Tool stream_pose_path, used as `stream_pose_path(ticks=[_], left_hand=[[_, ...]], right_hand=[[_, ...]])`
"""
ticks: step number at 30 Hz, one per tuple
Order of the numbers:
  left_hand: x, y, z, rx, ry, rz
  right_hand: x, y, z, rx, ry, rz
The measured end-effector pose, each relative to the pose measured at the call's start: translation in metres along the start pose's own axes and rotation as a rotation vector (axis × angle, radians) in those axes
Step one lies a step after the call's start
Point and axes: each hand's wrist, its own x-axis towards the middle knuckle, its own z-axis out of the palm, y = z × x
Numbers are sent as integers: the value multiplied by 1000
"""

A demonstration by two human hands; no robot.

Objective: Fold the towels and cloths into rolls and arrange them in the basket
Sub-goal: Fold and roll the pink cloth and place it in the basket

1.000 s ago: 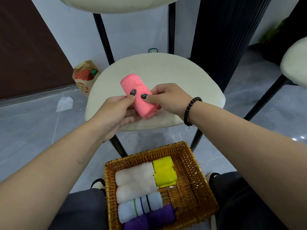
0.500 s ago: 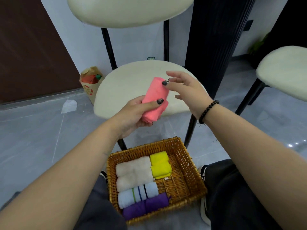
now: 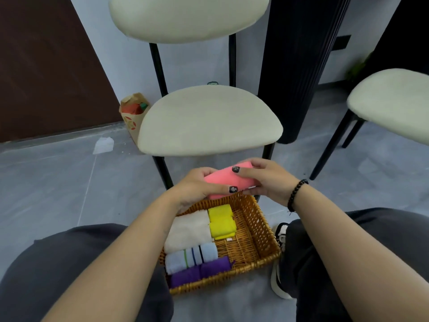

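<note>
I hold a pink rolled cloth (image 3: 228, 181) in both hands just above the far rim of the wicker basket (image 3: 262, 231). My left hand (image 3: 200, 185) grips its left end with the thumb on top. My right hand (image 3: 267, 178) grips the right end. On the basket's left side lie white towel rolls (image 3: 189, 230), a light blue striped roll (image 3: 191, 256) and a purple roll (image 3: 199, 271). A yellow roll (image 3: 221, 220) lies next to the white ones. The basket's right part shows bare wicker.
The basket stands on the grey floor between my knees. A cream chair seat (image 3: 209, 119) is straight ahead, with another chair (image 3: 392, 105) at the right. A paper bag (image 3: 132, 115) leans by the wall, and a white scrap (image 3: 103, 145) lies on the floor.
The pink roll has come down from in front of the chair seat to just above the basket. My right hand, which had let go half a second ago, grips it again.
</note>
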Motion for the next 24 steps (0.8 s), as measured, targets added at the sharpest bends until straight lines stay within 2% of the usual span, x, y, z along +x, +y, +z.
stream_pose_path(ticks=[4,8,14,19,24], left_hand=[[10,-30,8,-61,23,-92],[25,-72,18,-101,30,-218],[48,-138,41,-306,122,-381],[65,-194,57,-470,242,-498],[72,-239,55,-534,325,-665]], right_hand=[[7,35,-2,135,-76,146],[20,80,2,273,-35,264],[54,145,9,404,202,453],[89,190,18,360,369,572],[120,236,23,271,511,695]])
